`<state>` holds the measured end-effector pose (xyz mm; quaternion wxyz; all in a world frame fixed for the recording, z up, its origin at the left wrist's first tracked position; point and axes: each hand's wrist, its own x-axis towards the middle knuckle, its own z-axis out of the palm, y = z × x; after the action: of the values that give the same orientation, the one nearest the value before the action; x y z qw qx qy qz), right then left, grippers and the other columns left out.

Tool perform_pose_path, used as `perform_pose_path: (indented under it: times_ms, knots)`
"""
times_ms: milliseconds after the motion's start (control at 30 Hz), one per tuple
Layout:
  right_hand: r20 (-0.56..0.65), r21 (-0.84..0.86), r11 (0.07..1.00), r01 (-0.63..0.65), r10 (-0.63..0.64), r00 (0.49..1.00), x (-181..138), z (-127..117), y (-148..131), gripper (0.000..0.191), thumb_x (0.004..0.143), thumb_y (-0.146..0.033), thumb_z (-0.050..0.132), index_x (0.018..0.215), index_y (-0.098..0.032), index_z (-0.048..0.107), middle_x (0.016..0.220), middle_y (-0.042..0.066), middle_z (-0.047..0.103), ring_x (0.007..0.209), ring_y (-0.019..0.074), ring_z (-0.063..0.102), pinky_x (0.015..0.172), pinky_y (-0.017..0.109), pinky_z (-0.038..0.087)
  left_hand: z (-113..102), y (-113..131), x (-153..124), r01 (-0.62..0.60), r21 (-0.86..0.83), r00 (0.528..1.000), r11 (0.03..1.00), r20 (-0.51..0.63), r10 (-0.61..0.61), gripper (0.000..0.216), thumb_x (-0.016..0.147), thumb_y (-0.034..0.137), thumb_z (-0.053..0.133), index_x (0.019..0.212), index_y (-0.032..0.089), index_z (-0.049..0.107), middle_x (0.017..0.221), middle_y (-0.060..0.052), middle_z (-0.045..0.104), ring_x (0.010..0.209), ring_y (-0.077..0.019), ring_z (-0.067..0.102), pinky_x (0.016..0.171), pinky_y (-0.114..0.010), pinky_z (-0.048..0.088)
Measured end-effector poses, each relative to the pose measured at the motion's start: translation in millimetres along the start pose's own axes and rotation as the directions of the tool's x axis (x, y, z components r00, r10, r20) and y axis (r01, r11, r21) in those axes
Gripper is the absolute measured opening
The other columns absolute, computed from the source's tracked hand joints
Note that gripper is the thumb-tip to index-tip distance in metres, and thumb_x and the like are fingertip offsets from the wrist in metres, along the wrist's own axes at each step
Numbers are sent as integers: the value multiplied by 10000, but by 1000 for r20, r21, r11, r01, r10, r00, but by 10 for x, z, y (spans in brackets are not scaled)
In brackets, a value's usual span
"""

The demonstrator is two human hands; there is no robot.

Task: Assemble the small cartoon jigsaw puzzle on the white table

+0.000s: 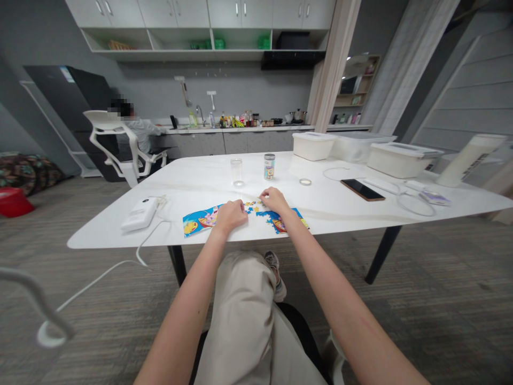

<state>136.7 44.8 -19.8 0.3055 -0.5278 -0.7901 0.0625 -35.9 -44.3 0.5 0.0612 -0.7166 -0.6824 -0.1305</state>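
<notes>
A colourful jigsaw puzzle lies at the near edge of the white table, with loose pieces in its middle gap. My left hand rests on the puzzle's left half, fingers curled and closed; what they hold is hidden. My right hand sits over the loose pieces beside the right half, fingers bent down onto them in a pinch.
A clear glass, a printed can, a small lid, a phone, white plastic boxes and a white device with cable sit on the table. A person sits in a white chair at the back left.
</notes>
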Motion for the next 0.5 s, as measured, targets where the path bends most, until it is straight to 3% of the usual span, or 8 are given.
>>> perform_pose_path:
  times_ms: [133, 267, 333, 500]
  knots:
    - [9, -3, 1000, -3, 3, 1000, 2, 1, 5, 182, 861, -236, 564, 902, -187, 735, 1016, 77, 694, 975, 205, 603, 893, 301, 448, -27, 13, -12, 40, -13, 999, 999, 3, -40, 301, 835, 246, 470, 1032, 193, 691, 979, -122, 736, 991, -283, 678, 835, -352, 498]
    - [18, -8, 1000, -5, 5, 1000, 4, -4, 3, 185, 862, -238, 563, 907, -187, 735, 1022, 77, 694, 977, 204, 606, 892, 298, 447, -85, -11, -13, 270, -46, 957, 962, -100, -273, 407, 910, 218, 309, 1062, 164, 683, 1020, -160, 722, 969, -291, 684, 794, -367, 497]
    - [23, -9, 1000, -6, 6, 1000, 4, -8, -2, 189, 867, -244, 560, 906, -187, 736, 1023, 79, 695, 976, 202, 608, 888, 294, 447, -106, -29, -4, 328, -94, 936, 940, -100, -337, 420, 903, 209, 300, 1011, 170, 704, 1019, -159, 725, 979, -293, 683, 786, -362, 497]
    - [30, -11, 1000, -10, 10, 1000, -1, -17, -19, 196, 870, -247, 555, 916, -188, 736, 1020, 78, 699, 974, 199, 612, 885, 296, 447, -75, 1, 1, 266, -26, 961, 964, -72, -267, 369, 860, 319, 421, 995, 145, 717, 989, -178, 730, 973, -319, 686, 796, -376, 507]
